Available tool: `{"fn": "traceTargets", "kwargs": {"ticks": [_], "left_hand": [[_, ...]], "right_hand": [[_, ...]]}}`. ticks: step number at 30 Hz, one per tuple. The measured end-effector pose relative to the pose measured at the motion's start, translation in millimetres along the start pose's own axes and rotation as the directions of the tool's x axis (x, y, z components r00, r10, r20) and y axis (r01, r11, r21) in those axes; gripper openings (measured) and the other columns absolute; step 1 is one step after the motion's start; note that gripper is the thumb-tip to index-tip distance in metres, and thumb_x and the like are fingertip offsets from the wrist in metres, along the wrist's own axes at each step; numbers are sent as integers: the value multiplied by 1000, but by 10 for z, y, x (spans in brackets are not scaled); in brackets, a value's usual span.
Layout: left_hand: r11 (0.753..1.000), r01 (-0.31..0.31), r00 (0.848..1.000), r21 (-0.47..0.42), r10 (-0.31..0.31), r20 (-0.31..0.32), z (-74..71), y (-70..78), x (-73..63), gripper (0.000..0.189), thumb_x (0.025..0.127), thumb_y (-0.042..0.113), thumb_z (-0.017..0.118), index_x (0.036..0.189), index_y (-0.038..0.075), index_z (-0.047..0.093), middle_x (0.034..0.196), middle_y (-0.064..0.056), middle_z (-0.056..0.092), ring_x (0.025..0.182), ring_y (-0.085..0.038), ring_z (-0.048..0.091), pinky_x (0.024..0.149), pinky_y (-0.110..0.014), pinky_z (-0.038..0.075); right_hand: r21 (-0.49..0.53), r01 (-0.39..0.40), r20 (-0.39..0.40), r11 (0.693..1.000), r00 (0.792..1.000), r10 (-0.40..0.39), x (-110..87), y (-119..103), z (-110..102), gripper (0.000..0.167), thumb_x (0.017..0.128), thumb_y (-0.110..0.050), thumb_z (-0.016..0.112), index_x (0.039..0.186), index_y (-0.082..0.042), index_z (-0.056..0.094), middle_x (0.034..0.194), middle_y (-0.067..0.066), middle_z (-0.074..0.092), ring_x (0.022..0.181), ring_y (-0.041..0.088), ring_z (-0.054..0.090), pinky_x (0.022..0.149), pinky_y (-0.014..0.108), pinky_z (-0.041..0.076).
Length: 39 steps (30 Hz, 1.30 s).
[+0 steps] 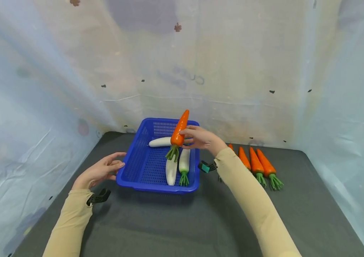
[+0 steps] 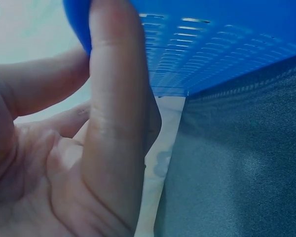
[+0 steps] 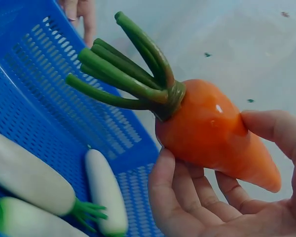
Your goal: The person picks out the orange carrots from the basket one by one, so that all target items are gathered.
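In the head view my right hand (image 1: 199, 138) holds an orange carrot (image 1: 180, 128) with green stalks above the blue basket (image 1: 130, 185). Thumb on one side and fingers on the other grip the carrot (image 3: 212, 128) in the right wrist view, its stalks pointing away from the palm. My left hand (image 1: 99, 171) is at the basket's left rim, thumb and fingers bent around the edge; the left wrist view has the thumb (image 2: 116, 98) against the blue plastic. Inside the basket lie white radishes: one across the back (image 1: 160, 142) and two nearer the front right (image 1: 184, 160).
Several more carrots (image 1: 267, 162) lie side by side on the dark grey table (image 1: 175, 228), right of the basket and partly behind my right sleeve. A pale plastic sheet (image 1: 233, 71) hangs behind and along both sides of the table.
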State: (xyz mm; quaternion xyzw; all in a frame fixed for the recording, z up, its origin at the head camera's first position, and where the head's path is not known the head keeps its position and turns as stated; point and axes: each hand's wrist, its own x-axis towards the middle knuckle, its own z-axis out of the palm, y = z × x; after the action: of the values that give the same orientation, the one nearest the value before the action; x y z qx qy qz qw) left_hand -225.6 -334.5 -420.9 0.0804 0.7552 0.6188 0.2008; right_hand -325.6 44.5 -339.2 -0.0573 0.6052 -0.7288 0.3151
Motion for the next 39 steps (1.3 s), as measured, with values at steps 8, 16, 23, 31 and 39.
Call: {"fn": "traceTargets", "kwargs": {"ticks": [8,16,23,31,39], "left_hand": [[1000,-2,1000,21,2,-23,27,7,-2,64,100,25,52,150,9,17,123,-23,56,101,-33,62,79,-49,54],[999,24,999,22,-23,-32,38,-37,19,64,100,26,52,151,11,17,128,-22,54,105,-35,61,80,-50,53],[999,21,999,40,-20,-29,16,-32,28,66,100,28,53,151,10,15,127,-22,55,105,-34,61,81,-50,53],[997,16,999,69,-12,-47,30,-28,20,66,100,29,52,151,8,16,129,-25,52,105,-34,61,80,-49,53],[997,12,998,75,-8,-57,53,-13,4,66,100,29,52,151,7,16,129,-27,51,103,-34,62,79,-49,54]], "right_hand": [[-21,83,-30,996,996,-83,-441,-189,-344,63,93,-17,61,147,-12,30,135,18,46,101,28,59,100,52,39],[-94,124,-103,988,986,-134,-930,-215,-952,61,96,-18,57,149,-10,27,131,15,47,102,26,59,99,53,39],[-153,112,-225,982,964,-145,-1379,-257,-1579,69,96,-22,58,152,-10,19,124,7,49,100,19,57,86,39,49],[-187,72,-324,980,937,-131,-1806,-227,-2174,76,97,-25,58,153,-8,10,115,-2,50,96,12,59,79,32,51],[-319,-36,-390,947,916,-96,-2002,14,-2591,79,98,-31,54,152,-1,3,132,13,35,94,9,55,81,31,50]]}}
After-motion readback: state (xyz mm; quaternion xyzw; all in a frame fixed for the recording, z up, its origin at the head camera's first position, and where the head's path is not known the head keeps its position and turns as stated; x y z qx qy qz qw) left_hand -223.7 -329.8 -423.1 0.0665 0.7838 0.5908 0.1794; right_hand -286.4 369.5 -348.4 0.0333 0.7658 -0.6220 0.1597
